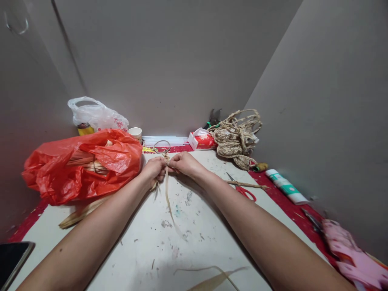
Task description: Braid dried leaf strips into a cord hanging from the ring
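My left hand [154, 169] and my right hand [184, 163] meet at the middle of the white table [145, 246], both pinched closed on a twisted straw cord [165, 158]. The cord curls into a small loop [161, 144] just beyond my fingers. Pale loose straw strips [169, 202] hang from the grip and trail toward me across the tabletop. More strips stick out under my left palm.
A red plastic bag [83, 169] of dried husks lies left, a white bag [97, 115] and paper cup [135, 132] behind it. Tissue pack [201, 141], bundle of braided rope [238, 139], red scissors [244, 190] and a white tube [286, 186] sit right. Grey walls enclose the table.
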